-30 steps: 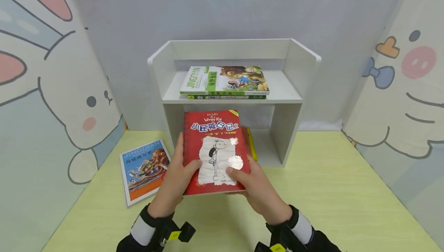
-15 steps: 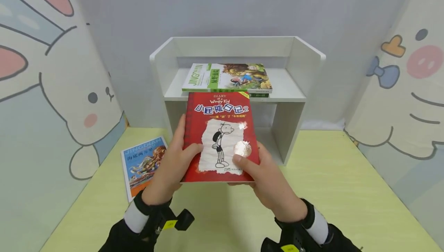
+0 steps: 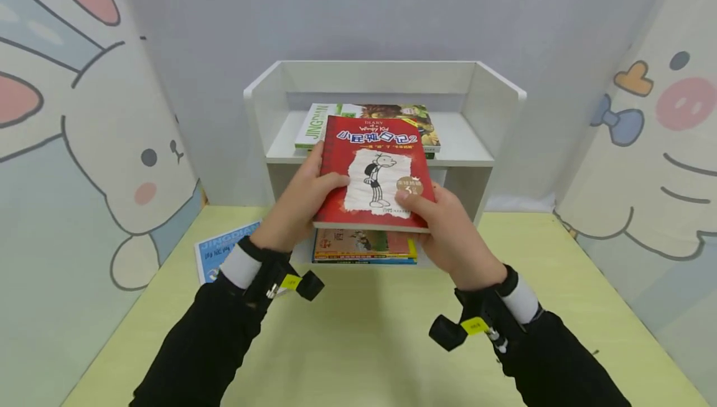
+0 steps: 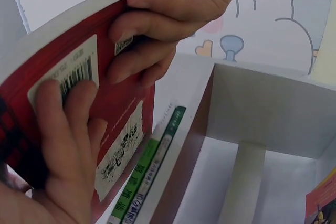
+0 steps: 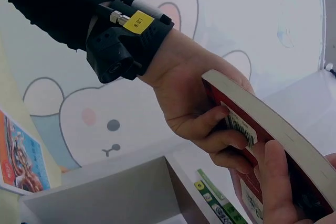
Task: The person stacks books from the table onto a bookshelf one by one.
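Note:
A red paperback book (image 3: 372,173), with a cartoon figure on its cover, is held level by both hands in front of the upper shelf. In the head view my left hand (image 3: 299,205) grips its left edge, thumb on the cover. On the right edge, my right hand (image 3: 456,233) holds it the same way. From beneath, the left wrist view shows fingers of both hands spread under the back cover, by a barcode label (image 4: 79,69). Behind it, partly covered, lies a green and white book (image 3: 325,124) atop another on the upper shelf.
The white two-tier shelf (image 3: 381,76) stands at the back of the pale green table (image 3: 347,345). A stack of several books (image 3: 364,245) lies in its lower compartment. A blue book (image 3: 218,251) rests on the table at left, partly behind the left forearm.
Both hands have lifted the red book from in front of the lower compartment up and slightly right, to the upper shelf's height. The lower stack now shows beneath it.

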The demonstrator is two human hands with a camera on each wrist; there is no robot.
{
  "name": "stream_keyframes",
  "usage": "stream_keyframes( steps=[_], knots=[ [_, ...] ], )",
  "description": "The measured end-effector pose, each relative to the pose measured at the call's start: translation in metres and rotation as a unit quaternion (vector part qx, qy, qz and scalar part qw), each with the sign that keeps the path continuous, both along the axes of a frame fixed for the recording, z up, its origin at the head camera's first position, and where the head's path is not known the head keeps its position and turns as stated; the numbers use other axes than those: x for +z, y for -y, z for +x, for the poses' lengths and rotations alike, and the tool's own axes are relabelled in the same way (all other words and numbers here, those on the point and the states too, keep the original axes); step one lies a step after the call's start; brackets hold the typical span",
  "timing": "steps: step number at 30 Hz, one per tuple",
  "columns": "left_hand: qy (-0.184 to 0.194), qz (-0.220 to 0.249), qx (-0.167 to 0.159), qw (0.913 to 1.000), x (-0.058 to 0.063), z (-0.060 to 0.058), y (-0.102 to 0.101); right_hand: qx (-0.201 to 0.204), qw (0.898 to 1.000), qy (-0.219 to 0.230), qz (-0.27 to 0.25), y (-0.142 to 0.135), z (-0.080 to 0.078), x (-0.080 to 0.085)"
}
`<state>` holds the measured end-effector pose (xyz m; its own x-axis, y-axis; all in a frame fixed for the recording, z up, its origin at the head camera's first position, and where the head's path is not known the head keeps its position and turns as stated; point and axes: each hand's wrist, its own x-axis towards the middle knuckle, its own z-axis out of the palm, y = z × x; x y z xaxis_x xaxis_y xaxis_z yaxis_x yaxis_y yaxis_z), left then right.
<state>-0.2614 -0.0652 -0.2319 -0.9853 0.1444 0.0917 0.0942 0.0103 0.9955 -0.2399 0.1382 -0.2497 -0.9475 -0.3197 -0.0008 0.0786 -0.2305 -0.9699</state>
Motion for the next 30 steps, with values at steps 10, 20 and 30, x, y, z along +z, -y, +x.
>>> stream_keyframes(
  steps=[10, 20, 30],
  knots=[
    [0.057, 0.028, 0.002, 0.9980, 0.004, -0.033, -0.006, -0.021, 0.999, 0.045, 0.004, -0.003, -0.033, 0.013],
    [0.076, 0.072, 0.027, 0.9941, 0.008, -0.059, -0.018, -0.040, 0.995, 0.085, -0.022, -0.010, -0.060, 0.020],
    [0.084, 0.097, 0.023, 0.9915, 0.010, -0.073, -0.022, -0.053, 0.993, 0.099, -0.030, -0.011, -0.077, 0.022]
  ],
)
